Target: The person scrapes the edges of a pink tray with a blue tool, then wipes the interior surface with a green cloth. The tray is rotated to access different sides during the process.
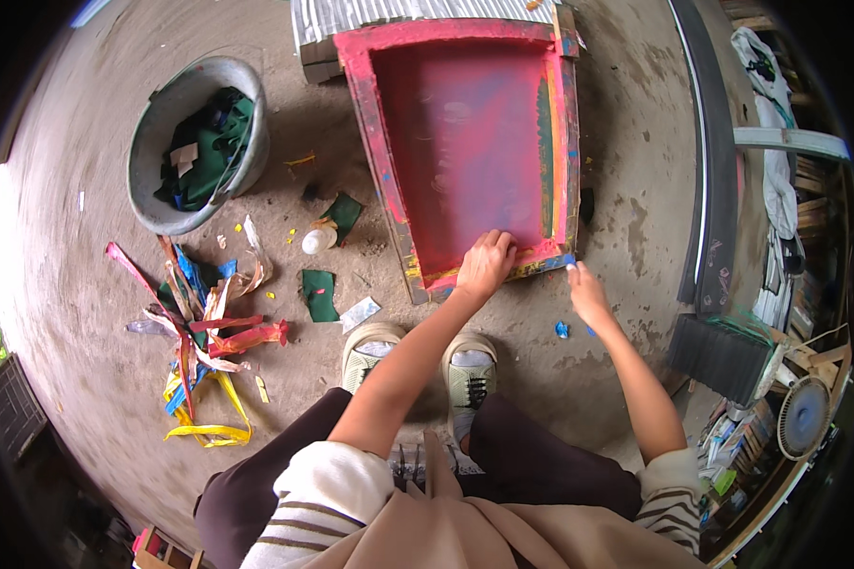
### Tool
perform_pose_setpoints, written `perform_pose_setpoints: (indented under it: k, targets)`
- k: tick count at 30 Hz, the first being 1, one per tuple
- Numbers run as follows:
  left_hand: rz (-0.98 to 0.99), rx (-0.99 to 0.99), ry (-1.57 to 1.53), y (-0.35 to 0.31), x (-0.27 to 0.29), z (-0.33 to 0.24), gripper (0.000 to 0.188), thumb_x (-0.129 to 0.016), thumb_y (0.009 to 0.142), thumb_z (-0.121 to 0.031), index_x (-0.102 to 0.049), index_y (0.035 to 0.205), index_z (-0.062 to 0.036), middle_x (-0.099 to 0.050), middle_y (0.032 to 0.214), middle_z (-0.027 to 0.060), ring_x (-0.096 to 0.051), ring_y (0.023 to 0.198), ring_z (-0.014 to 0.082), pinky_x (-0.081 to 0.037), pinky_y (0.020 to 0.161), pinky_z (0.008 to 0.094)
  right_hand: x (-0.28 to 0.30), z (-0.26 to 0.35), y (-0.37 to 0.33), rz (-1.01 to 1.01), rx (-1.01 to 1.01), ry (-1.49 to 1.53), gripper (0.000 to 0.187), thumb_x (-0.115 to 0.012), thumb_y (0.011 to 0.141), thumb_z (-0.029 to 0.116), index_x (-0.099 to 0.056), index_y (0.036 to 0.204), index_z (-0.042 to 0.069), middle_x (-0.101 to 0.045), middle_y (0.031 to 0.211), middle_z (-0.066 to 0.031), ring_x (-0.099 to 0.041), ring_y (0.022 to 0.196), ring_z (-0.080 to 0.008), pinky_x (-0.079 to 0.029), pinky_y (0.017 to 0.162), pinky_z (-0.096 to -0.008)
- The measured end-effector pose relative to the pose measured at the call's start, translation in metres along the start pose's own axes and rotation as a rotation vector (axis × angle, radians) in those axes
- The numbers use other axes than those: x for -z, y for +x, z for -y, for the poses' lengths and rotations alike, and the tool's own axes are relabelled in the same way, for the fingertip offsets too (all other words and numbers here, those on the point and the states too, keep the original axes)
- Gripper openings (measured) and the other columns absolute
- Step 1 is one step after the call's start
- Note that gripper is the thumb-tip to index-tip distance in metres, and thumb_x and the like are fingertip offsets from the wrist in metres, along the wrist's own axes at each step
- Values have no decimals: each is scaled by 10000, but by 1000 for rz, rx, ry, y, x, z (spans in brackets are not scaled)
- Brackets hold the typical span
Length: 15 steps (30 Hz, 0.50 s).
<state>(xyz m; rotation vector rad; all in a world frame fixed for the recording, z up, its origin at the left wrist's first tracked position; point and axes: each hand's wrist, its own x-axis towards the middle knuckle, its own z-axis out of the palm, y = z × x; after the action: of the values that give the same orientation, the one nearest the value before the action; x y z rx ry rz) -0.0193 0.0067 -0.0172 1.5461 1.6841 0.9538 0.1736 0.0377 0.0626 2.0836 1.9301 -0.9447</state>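
A wooden screen-printing frame (382, 171), its rails smeared red and its mesh stained pink and purple, lies tilted in front of me. Over its near rail rests my left hand (487, 263), fingers bent round the inner edge and gripping it. My right hand (588, 294) is closed in a pinch by the near right corner, where a blue patch (567, 259) shows on the wood. What the pinch holds is too small to make out. Yellow and blue paint or tape marks line the near rail.
At left stands a grey bucket (142, 180) with dark green scraps. Torn coloured strips (218, 332) lie heaped below it. Nearby are a small white bottle (319, 238) and a green scrap (320, 295). Corrugated sheeting (318, 21) supports the frame's far end. A fan (805, 417) stands at right.
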Motion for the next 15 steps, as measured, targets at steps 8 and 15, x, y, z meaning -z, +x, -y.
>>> perform_pose_setpoints:
  k: [8,15]
  targets:
    - [310,-950,326,84,-14,11,330,-610,797,-292,-629,1118,-217,-568,1113,-42,-474,1110,174,-347,982,391,-17,-48,38,-394,-125,420,440,-553,912,438,-461,949,9,-522,759,-110,-551,718,-222,-444,676,-358]
    - [571,-1135,358,120,-12,7,347,-650,760,-355,-649,1094,-260,-555,1110,-109,-398,1148,137,-314,974,359,-34,-47,59,-188,-74,749,560,-715,808,420,-459,1047,-18,-492,919,-75,-494,861,-173,-418,796,-308]
